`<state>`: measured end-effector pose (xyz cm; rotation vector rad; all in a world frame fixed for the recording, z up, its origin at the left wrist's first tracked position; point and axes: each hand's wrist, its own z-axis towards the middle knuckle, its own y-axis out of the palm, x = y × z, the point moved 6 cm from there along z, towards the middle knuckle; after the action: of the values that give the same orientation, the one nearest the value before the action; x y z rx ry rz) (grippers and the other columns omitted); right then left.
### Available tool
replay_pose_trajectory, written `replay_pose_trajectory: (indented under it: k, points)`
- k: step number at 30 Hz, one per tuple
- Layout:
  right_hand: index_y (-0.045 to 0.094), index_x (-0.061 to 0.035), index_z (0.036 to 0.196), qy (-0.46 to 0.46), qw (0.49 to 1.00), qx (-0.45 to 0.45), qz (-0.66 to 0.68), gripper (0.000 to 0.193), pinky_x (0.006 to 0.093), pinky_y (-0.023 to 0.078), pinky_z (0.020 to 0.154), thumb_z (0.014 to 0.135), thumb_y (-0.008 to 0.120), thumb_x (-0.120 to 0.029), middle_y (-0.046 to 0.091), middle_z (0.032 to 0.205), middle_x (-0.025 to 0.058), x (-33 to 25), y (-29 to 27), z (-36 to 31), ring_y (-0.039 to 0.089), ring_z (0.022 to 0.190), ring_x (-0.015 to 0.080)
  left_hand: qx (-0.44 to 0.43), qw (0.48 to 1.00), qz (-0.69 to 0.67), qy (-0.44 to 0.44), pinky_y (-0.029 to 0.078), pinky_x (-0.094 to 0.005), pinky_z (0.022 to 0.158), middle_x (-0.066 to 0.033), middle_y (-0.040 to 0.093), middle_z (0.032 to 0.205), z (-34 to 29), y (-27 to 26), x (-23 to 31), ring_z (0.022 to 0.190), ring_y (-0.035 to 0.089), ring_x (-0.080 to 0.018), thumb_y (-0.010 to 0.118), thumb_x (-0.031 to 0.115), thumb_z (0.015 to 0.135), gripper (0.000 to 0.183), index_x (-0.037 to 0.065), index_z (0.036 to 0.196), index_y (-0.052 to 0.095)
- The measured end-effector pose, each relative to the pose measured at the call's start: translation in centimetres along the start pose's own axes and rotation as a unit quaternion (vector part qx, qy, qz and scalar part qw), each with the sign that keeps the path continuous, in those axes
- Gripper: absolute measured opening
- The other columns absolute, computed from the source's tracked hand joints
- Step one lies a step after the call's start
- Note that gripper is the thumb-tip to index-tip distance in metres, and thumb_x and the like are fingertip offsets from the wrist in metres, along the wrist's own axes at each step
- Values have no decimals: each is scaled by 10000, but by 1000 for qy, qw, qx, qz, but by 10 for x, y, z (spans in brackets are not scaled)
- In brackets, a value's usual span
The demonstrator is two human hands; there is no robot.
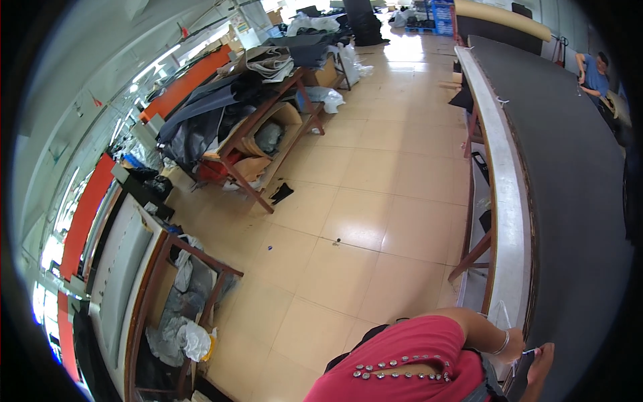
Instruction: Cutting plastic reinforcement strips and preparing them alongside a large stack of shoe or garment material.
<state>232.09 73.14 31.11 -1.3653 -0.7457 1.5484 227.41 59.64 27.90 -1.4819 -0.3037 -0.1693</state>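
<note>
At the lower right, my left hand [513, 346] is closed, with a bracelet at its wrist; its arm reaches out of a red sleeve. Close beside it, my right hand [541, 364] has its fingers bent toward the left one. Between the two sits a small slim object [531, 352], whitish with a dark part, too small to name. Both hands are over the near edge of the long table, next to dark grey fabric [569, 167] spread along it. A thin whitish loop [501, 315] shows just beyond my left hand.
A pale strip [506, 194] edges the long table. Across the tiled floor [348, 214] stand a bench with stacked dark material [214, 107] and a table with plastic bags [191, 335] beneath. A person in blue [595, 74] is at the table's far side. Large rolls [502, 20] lie behind.
</note>
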Motion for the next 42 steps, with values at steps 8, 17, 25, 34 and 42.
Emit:
replay_pose_trajectory:
  k: [8,17,25,34,42]
  points:
    - [373,22,793,95,994,48,23,186,338,371,663,889,478,-98,366,776,147,41,21,-2,410,706,305,272,950,-55,142,494,-418,688,-132,659,799,-3,-29,10,783,646,-289,571,248,731,196,102,703,698]
    - [403,19,810,96,990,83,58,138,334,380,677,874,484,-73,381,790,134,30,13,-15,424,713,277,83,917,-368,-130,483,-418,679,-166,629,775,28,7,-7,752,627,-319,527,193,791,206,34,732,645]
    - [515,-44,940,161,939,85,293,91,156,334,533,857,523,-81,476,871,-13,-9,-2,-33,416,655,23,116,927,-331,-129,468,-421,717,-153,554,904,33,2,-4,846,593,-339,591,124,811,192,49,982,546]
    - [553,-61,1041,301,862,33,408,221,155,297,334,916,486,-231,568,765,-2,22,18,-37,418,436,22,69,942,-324,-60,475,-414,709,-134,607,804,43,-10,-5,828,606,-330,610,111,781,89,51,847,614]
    - [630,-62,888,326,864,-25,383,202,198,345,434,874,549,-247,580,751,-9,-42,9,-18,460,547,47,116,873,-472,29,464,-387,727,-96,593,827,41,25,-43,809,583,-301,630,256,768,161,106,823,607]
